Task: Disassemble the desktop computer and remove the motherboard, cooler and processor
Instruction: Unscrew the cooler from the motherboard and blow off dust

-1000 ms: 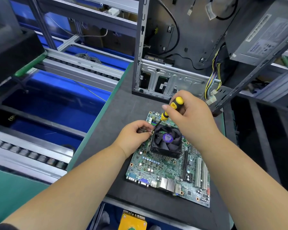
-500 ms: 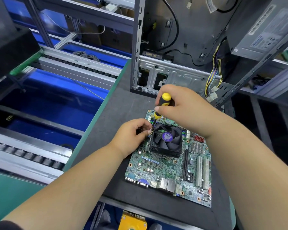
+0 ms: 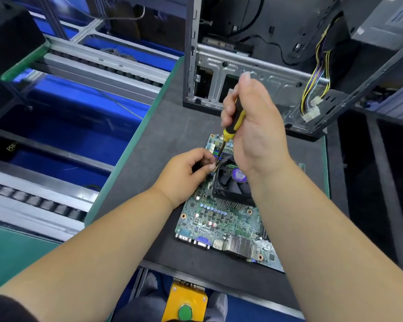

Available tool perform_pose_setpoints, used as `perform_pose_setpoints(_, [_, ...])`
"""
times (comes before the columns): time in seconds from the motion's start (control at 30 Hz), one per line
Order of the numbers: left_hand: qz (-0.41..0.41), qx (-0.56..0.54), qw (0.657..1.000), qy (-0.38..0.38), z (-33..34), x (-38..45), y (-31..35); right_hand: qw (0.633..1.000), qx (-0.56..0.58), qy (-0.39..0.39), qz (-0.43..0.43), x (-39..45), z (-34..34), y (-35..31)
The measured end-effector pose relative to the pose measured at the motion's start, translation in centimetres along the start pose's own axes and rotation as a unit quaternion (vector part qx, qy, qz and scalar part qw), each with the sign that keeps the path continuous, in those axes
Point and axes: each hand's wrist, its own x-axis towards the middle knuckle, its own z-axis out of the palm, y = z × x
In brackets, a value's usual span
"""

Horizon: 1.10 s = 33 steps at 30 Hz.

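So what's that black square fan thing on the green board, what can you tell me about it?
That is the cooler: a black plastic square-framed fan with a round purple label at its hub, sitting on finned metal that shows under its near edge. It lies flat on the motherboard. The right hand covers part of it and holds a yellow-and-black screwdriver whose tip meets its far-left corner, where the left hand pinches something small.

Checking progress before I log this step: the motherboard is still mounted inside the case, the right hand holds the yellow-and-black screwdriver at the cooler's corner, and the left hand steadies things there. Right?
Not quite. The head view shows the motherboard already out, lying flat on the dark mat in front of the case. The rest stands: the right hand holds the screwdriver at the cooler corner, with the left hand beside it.
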Motion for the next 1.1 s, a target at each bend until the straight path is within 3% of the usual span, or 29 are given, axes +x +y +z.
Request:
perform_pose_setpoints(0.13, [0.011, 0.017, 1.0, -0.007, 0.0, -0.1, 0.1, 0.996, 0.076, -0.049, -0.003, -0.1, 0.1, 0.6])
perform_pose_setpoints(0.27, [0.021, 0.028, 0.999, -0.007, 0.0, -0.1, 0.1, 0.994, 0.067, -0.091, -0.002, 0.1, 0.0, 0.5])
perform_pose_setpoints(0.47, [0.03, 0.041, 0.999, -0.009, -0.1, 0.0, -0.1, 0.993, -0.103, -0.041, 0.03, 0.3, -0.3, -0.4])
perform_pose_setpoints(0.6, [0.031, 0.037, 0.999, -0.014, 0.1, 0.0, -0.7, 0.988, -0.151, 0.028, 0.025, 0.0, 1.3, 0.1])
perform_pose_setpoints(0.77, [0.037, 0.041, 0.998, -0.016, 0.2, 0.1, -0.9, 0.994, -0.094, 0.061, -0.015, 0.1, 1.5, 0.9])
perform_pose_setpoints(0.87, [0.051, 0.053, 0.997, -0.007, 0.0, 0.0, -0.9, 1.0, -0.004, 0.01, -0.013, 0.6, 0.8, 0.8])
perform_pose_setpoints(1.03, [0.046, 0.065, 0.997, 0.01, 0.0, -0.3, -0.4, 0.973, 0.038, -0.219, 0.064, 1.9, -0.8, -0.1])
perform_pose_setpoints(1.1, [0.039, 0.074, 0.996, 0.017, 0.0, -0.5, -0.2, 0.961, 0.062, -0.256, 0.084, 1.9, -1.8, -0.5])
